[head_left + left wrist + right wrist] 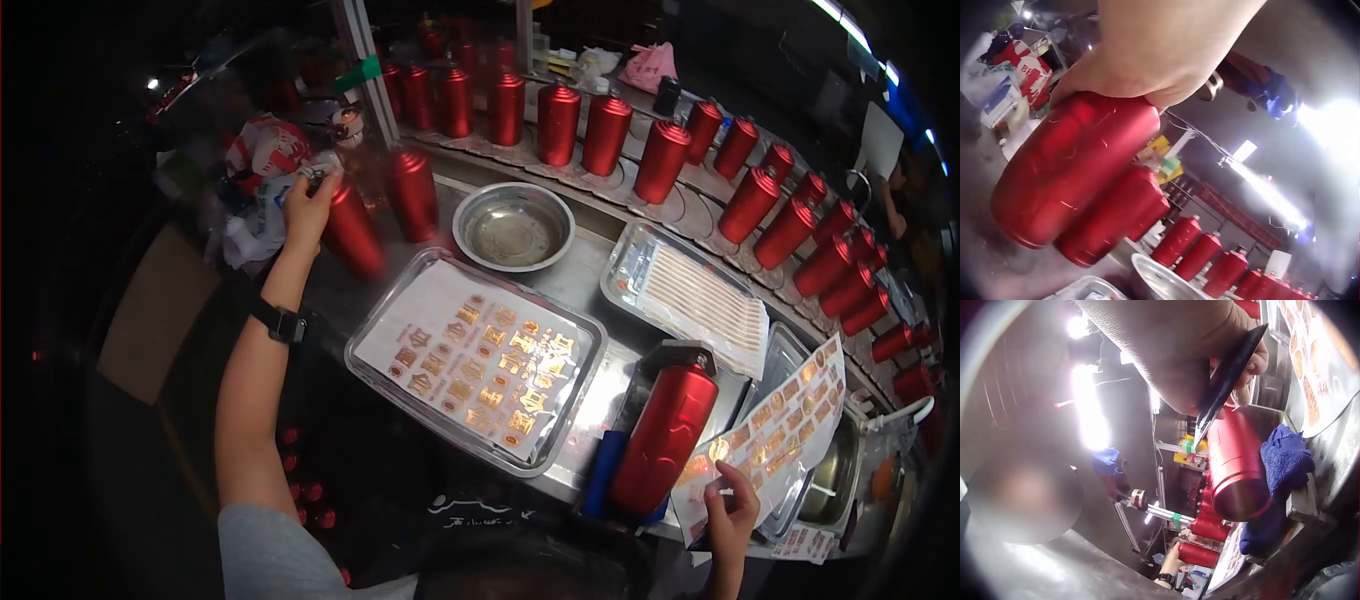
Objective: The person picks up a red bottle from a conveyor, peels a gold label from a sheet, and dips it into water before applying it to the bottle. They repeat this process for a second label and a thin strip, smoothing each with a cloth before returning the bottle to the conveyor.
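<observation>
"How does the red bottle point(352, 228) look?"

"Smooth, glossy, metallic. By the far edge of the counter point(603, 395), the basin point(458, 228) is shiny metal."

"And the near edge?"

"Matt, rough blue cloth point(1286, 459). The printed sheet point(775, 435) looks like paper with glossy gold patches; the dark tool point(1230, 381), smooth"

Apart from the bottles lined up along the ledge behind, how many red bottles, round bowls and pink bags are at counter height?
Red bottles: 3 (one bottle in the left hand, one beside it, one by the blue cloth)
Round bowls: 1
Pink bags: 1
Total: 5
</observation>
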A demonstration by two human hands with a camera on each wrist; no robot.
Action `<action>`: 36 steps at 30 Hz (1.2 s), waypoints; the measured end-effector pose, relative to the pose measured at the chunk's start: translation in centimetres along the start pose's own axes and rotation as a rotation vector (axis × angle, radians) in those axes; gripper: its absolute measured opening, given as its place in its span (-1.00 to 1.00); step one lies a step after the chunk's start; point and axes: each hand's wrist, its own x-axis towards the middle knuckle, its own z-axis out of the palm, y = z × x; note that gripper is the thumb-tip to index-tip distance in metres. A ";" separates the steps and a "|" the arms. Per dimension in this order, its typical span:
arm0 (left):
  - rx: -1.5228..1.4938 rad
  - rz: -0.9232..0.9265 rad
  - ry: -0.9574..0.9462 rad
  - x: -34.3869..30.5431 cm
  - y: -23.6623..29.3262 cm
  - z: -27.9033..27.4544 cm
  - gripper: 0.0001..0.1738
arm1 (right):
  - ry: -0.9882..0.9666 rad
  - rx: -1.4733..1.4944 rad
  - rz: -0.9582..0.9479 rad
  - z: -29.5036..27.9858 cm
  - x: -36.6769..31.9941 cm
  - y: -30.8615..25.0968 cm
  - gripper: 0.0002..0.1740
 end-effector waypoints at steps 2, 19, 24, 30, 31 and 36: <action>0.084 0.008 0.007 1.5 -3.7 1.1 -0.57 | 0.033 0.015 -0.006 -0.1 -0.3 0.8 -0.55; 0.260 0.151 -0.483 -7.6 3.2 4.8 -0.50 | 0.060 -0.016 0.116 1.4 2.1 -2.4 -0.56; 0.867 0.075 -0.877 -10.9 0.1 9.8 0.01 | 0.003 -0.025 -0.007 2.0 2.2 -0.7 -0.56; 1.027 -0.036 -0.866 -12.7 1.0 12.2 0.17 | 0.061 -0.084 0.109 -1.1 1.1 -0.7 -0.54; 1.023 -0.052 -0.869 -12.8 0.7 12.3 0.16 | 0.071 -0.104 0.086 -1.8 1.0 0.0 -0.54; 0.982 -0.020 -0.768 -11.3 -1.7 11.6 0.09 | 0.073 -0.003 0.149 -1.9 0.2 2.3 -0.54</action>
